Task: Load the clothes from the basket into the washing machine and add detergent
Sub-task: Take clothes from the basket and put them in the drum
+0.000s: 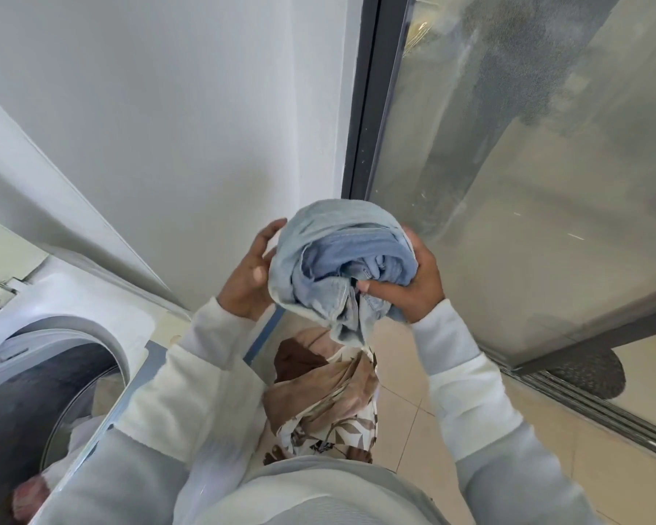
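Head view: washing machine (pixel 103 293), tiled floor (pixel 406 365), glass door (pixel 527 221)

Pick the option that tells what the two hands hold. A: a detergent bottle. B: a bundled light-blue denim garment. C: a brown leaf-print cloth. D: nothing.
B: the left hand and the right hand both grip the bundled light-blue denim garment, held above the brown leaf-print cloth.
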